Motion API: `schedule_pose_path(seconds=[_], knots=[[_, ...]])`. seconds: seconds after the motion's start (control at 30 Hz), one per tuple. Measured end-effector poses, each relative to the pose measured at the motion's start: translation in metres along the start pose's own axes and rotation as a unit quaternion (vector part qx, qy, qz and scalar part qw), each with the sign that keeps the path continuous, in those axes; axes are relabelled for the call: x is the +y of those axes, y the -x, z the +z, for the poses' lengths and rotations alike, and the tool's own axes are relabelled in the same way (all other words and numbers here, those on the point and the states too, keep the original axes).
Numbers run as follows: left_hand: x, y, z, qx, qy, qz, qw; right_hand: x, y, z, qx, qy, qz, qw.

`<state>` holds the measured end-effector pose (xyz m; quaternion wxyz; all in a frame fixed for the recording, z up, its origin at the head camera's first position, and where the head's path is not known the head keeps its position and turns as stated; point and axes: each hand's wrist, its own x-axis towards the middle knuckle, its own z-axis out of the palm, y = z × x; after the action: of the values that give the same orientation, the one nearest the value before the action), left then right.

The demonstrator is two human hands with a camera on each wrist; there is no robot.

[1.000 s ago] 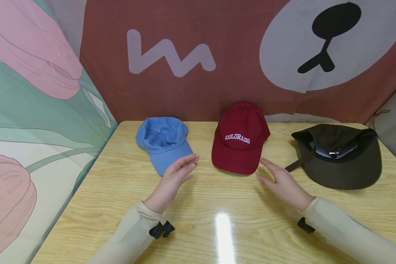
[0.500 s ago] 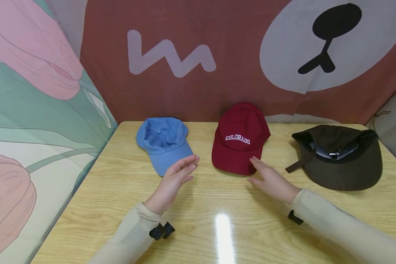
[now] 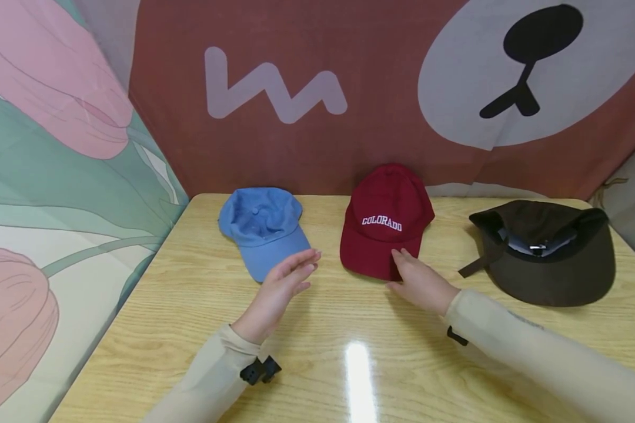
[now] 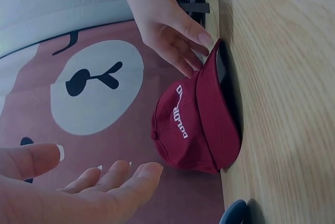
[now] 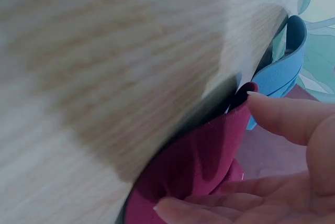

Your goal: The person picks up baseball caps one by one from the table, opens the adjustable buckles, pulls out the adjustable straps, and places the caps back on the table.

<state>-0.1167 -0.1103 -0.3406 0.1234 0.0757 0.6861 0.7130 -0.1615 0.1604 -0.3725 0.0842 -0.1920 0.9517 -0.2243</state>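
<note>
A dark red baseball cap (image 3: 383,202) lettered COLORADO sits upright on the wooden table, brim toward me. My right hand (image 3: 422,284) is at the right side of its brim, fingers extended over the top and thumb low by the front edge. In the right wrist view the thumb tip overlaps the brim (image 5: 196,145) edge, with a gap between thumb and fingers. My left hand (image 3: 279,285) hovers with relaxed fingers in front of a light blue cap (image 3: 261,223), holding nothing. The left wrist view has its thumb and fingers spread apart.
A dark brown cap (image 3: 552,279) lies at the right with its inside showing and a strap (image 3: 473,267) sticking out leftward. Behind the table (image 3: 190,329) hangs a brown cloth (image 3: 296,153) with a bear's muzzle. A flower-patterned cloth (image 3: 84,211) covers the left side.
My right hand has moved left, from beside the red cap to over its brim. The left hand and the caps have stayed in place.
</note>
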Motion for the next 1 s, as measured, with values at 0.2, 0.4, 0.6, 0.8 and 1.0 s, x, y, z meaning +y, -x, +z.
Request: schedule_pose_path(seconds=[0.2,0.4,0.6,0.8,1.0], knots=[[0.000,0.000,-0.001,-0.003,0.000,0.003,1.0000,-0.008,-0.007,0.000,-0.013,0.045,0.024,0.999],[-0.001,0.001,-0.001,0.000,-0.002,0.002,1.0000,-0.015,-0.015,0.003,-0.029,0.103,0.061,0.992],[-0.002,0.001,-0.002,0.004,-0.002,0.002,1.0000,-0.017,-0.022,0.006,-0.018,0.141,0.060,0.988],[-0.002,-0.001,-0.002,0.000,0.004,0.003,1.0000,-0.014,-0.026,0.008,0.009,0.167,0.018,0.986],[-0.003,-0.001,-0.001,0.003,0.006,0.001,1.0000,-0.011,-0.021,0.003,0.001,0.158,0.005,0.987]])
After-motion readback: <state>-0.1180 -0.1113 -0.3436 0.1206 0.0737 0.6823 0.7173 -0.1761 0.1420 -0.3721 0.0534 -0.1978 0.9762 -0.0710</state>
